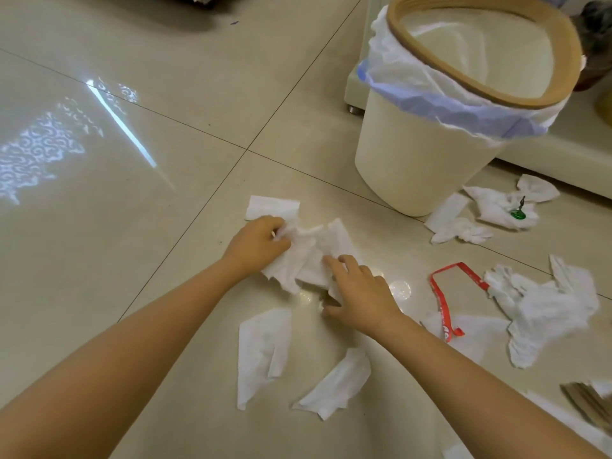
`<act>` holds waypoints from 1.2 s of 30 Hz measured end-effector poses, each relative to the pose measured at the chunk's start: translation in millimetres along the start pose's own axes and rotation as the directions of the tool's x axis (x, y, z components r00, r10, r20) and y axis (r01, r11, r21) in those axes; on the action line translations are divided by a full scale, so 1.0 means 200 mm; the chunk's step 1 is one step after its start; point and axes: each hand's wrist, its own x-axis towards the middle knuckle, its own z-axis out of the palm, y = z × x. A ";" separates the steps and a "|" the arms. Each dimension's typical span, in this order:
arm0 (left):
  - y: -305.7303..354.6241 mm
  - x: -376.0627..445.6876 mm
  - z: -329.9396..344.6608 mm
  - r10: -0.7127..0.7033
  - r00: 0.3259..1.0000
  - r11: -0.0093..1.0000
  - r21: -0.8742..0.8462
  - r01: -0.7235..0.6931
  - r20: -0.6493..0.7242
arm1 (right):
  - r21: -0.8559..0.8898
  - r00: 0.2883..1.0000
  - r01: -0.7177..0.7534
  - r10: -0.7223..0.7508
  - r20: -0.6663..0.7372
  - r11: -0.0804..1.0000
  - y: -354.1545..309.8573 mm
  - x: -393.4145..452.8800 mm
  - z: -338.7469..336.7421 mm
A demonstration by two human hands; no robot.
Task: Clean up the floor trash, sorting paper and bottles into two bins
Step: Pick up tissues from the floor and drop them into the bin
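Evidently mid paper-gathering, the left hand (256,245) pinches one end of the crumpled tissue (306,256) on the floor while the right hand (359,289) presses curled fingers on its other end, so next it likely needs bunching and lifting into the lined bin (414,154) just beyond.
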 end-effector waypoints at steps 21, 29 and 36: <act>-0.09 0.00 0.06 -0.270 0.950 0.868 -0.388 0.310 0.156 | 0.333 0.967 -0.251 0.252 0.041 0.909 -0.04 0.31 -0.03; -0.15 0.00 0.09 -0.300 0.952 0.892 -0.338 0.301 0.055 | 0.308 0.964 -0.249 0.265 -0.009 0.918 -0.05 0.28 0.02; -0.14 0.12 -0.01 -0.347 0.910 0.882 -0.409 0.234 -0.227 | 0.594 0.885 -0.230 0.420 -0.202 0.771 0.09 0.25 -0.04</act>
